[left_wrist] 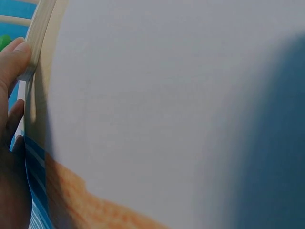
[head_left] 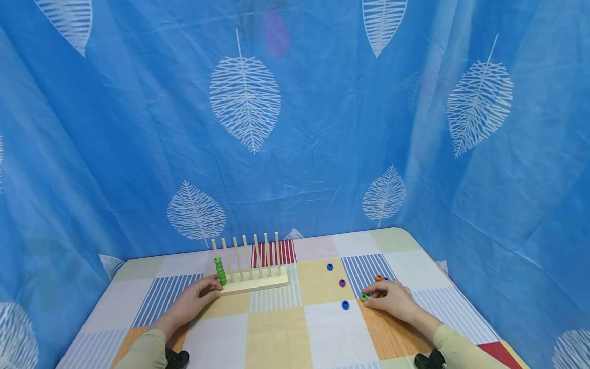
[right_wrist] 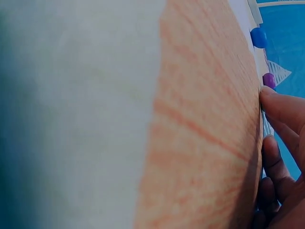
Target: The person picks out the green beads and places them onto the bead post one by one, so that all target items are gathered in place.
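A wooden peg rack [head_left: 269, 281] with a row of upright pegs stands on the table at centre left. Its leftmost peg carries a stack of several green beads [head_left: 220, 270]. At the rack's left end my left hand [head_left: 195, 301] pinches the base, and the thumb [left_wrist: 19, 55] lies on its edge in the left wrist view. Over on the right, my right hand [head_left: 392, 301] pinches a loose green bead [head_left: 363, 298] between thumb and fingertips, close to the tabletop. An orange bead [head_left: 379, 278] lies just beyond those fingers, with a dark bead partly hidden beside it.
Between the rack and my right hand lie a far blue bead [head_left: 330, 267], a purple bead [head_left: 342, 283] and a nearer blue bead [head_left: 345, 305]. A patchwork-patterned cloth [head_left: 276, 333] covers the table. Blue curtains [head_left: 318, 128] with white leaves enclose the back and sides.
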`<state>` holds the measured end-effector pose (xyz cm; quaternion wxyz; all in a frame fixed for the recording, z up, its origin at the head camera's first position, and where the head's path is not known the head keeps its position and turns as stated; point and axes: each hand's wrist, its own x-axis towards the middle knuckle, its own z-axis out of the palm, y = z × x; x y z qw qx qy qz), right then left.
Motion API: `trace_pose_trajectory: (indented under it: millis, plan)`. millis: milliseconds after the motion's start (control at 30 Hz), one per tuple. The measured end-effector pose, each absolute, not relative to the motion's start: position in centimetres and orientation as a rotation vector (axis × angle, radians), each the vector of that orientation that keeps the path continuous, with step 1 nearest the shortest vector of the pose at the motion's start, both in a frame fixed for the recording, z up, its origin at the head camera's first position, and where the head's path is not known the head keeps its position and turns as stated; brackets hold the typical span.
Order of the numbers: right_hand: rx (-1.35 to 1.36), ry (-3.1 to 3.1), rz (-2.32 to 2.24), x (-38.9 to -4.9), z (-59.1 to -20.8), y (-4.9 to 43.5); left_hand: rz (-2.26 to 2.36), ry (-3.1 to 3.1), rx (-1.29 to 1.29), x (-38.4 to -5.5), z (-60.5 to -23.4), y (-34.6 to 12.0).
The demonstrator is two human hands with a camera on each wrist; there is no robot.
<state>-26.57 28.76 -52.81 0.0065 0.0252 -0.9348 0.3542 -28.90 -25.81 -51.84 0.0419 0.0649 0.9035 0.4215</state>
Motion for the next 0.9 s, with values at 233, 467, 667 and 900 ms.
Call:
trace_pose_trajectory:
  millis: [233, 467, 667, 900]
  plan:
    - [0.095, -2.935, 1.089, -26.5, -52.7, 28.7, 1.296, 2.771, 0.21, -29.0, -51.9, -25.9]
    - [0.134, -2.914, 1.076, -26.5, -52.7, 28.6, 1.307, 2.778, 0.234, -28.8, -51.9, -25.9]
    - [0.137, -2.914, 1.061, -26.5, -52.7, 28.6, 1.297, 2.787, 0.233, -28.6, -51.9, -25.8]
    - [0.103, -2.926, 1.144, -26.6, -51.6, 28.6, 1.298, 2.782, 0.233, -28.5, -51.6, -25.7]
